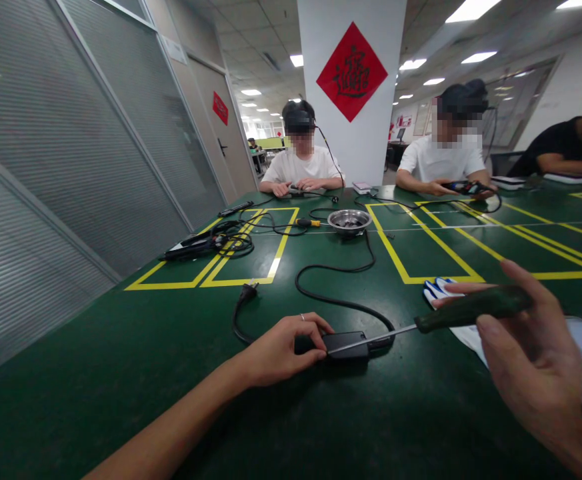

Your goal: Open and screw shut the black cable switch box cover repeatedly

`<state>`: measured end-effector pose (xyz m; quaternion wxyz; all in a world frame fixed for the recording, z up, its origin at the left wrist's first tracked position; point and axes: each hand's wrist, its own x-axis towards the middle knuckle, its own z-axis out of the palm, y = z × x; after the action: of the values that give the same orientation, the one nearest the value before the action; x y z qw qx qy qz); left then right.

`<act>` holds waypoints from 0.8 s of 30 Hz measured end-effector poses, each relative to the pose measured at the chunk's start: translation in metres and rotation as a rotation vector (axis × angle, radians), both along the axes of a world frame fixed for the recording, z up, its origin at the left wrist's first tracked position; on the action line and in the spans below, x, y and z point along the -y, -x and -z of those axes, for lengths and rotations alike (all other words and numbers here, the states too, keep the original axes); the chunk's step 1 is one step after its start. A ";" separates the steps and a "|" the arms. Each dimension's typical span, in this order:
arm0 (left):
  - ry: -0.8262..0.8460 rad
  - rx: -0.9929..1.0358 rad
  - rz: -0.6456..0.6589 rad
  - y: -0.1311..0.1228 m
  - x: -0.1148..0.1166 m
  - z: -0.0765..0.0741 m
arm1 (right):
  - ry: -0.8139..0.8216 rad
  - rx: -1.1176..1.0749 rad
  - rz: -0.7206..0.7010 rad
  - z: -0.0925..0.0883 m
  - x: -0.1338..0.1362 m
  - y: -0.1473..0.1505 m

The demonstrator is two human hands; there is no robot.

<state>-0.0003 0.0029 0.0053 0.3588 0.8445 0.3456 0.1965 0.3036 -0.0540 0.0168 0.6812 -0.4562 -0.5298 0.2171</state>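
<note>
Left hand point(285, 350) pinches 1 end of black box point(355, 355) | box at those fingertips: probably light, stiff, slick; best held by its 2 long sides, clear of the blade | right hand point(538, 363) clasps screwdriver point(475, 311), its shaft reaching toward left fingertips

1. Dark green tabletop point(135, 340), glossy, marked with yellow tape point(441, 281) in rectangles.
2. Left: glazed partition point(95, 133) with horizontal slatted blinds in metal frames.
3. Beyond it, a beige-grey door point(208, 120) with a black lever handle point(222, 147) and a red paper decoration point(221, 108).
4. Centre: white column point(355, 143) bearing a red diamond-shaped poster point(352, 72) with black calligraphy.
5. Overhead: tiled ceiling point(245, 23), bright rectangular light panels point(478, 57).
6. Far back: yellow-green desk divider point(269, 143).
</note>
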 end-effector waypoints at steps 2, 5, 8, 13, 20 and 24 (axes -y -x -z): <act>0.004 0.000 -0.002 0.000 0.000 0.001 | -0.042 0.089 0.137 0.000 0.000 0.001; -0.004 0.003 0.003 0.000 -0.001 0.002 | -0.064 0.021 0.004 -0.001 0.001 0.001; -0.011 0.017 0.023 0.001 -0.001 0.002 | -0.027 0.015 -0.030 -0.003 0.000 0.000; -0.006 0.014 0.022 0.001 -0.001 0.002 | -0.076 0.060 0.010 -0.002 -0.002 -0.001; -0.018 0.005 0.003 0.000 0.000 0.001 | -0.063 0.077 0.015 -0.004 0.003 -0.001; -0.021 -0.010 -0.006 -0.001 0.001 0.000 | 0.036 0.019 -0.063 -0.005 0.001 -0.001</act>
<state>0.0005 0.0019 0.0054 0.3477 0.8481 0.3478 0.1970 0.3048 -0.0551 0.0214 0.6607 -0.4536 -0.5462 0.2438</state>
